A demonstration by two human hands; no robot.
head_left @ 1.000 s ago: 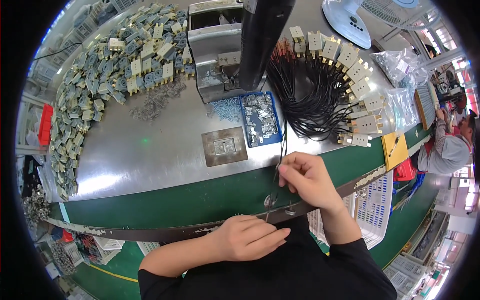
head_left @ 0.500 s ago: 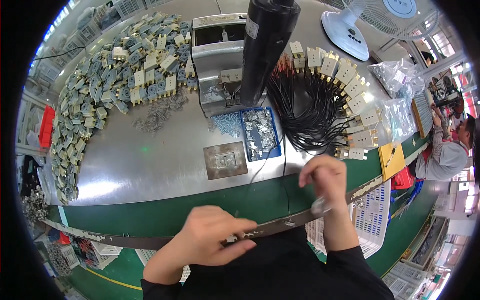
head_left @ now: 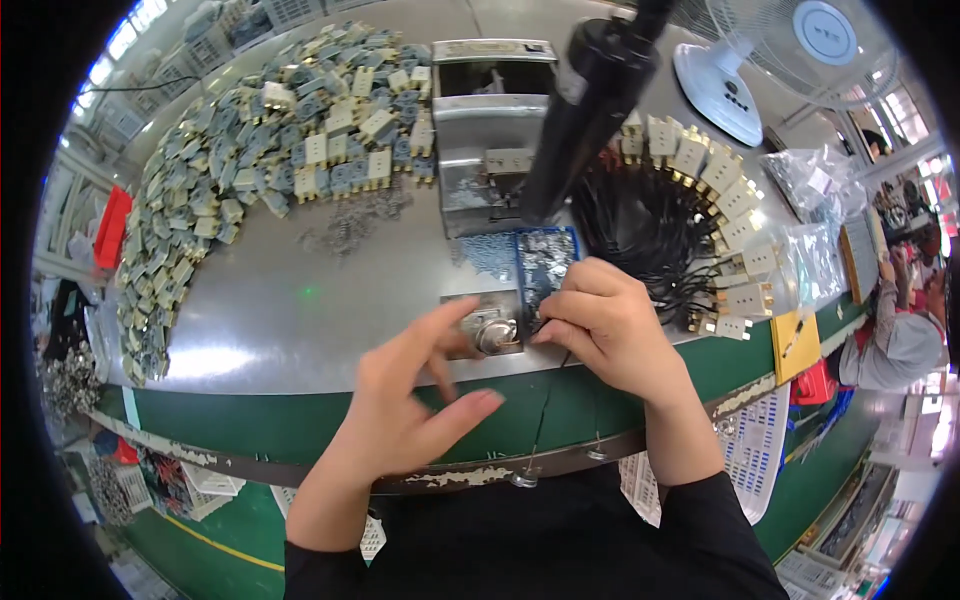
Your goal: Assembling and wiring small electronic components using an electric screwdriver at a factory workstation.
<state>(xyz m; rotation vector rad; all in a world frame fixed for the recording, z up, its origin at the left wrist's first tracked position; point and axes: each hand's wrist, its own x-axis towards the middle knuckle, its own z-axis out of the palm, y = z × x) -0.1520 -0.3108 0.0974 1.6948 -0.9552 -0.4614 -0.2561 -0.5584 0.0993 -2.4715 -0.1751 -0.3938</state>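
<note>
My left hand (head_left: pixel 410 390) has its fingers spread and empty, with the fingertips beside a round shiny metal part (head_left: pixel 494 334). That part sits on the small metal fixture plate (head_left: pixel 509 302) on the bench. Just right of it, my right hand (head_left: pixel 610 325) is closed in a pinch at the near end of the blue tray (head_left: pixel 548 260). A thin black wire (head_left: pixel 545 405) runs down from below the right fingers over the bench edge to a small round metal piece (head_left: pixel 523 478). What lies between the pinched fingertips is mostly hidden, but appears to be this wire.
A black cylindrical tool (head_left: pixel 590 110) hangs over a metal press (head_left: pixel 490 130). Grey-and-cream socket parts (head_left: pixel 330 140) heap at the left, near loose springs (head_left: pixel 350 225). Screws (head_left: pixel 485 253), black cables (head_left: pixel 640 210), a fan (head_left: pixel 715 90) and a yellow pad (head_left: pixel 795 345) lie around; another person sits far right.
Both hands have moved forward to the fixture plate. A round metal part now sits on that plate, and the right hand has closed in a pinch beside it. The view has shifted slightly.
</note>
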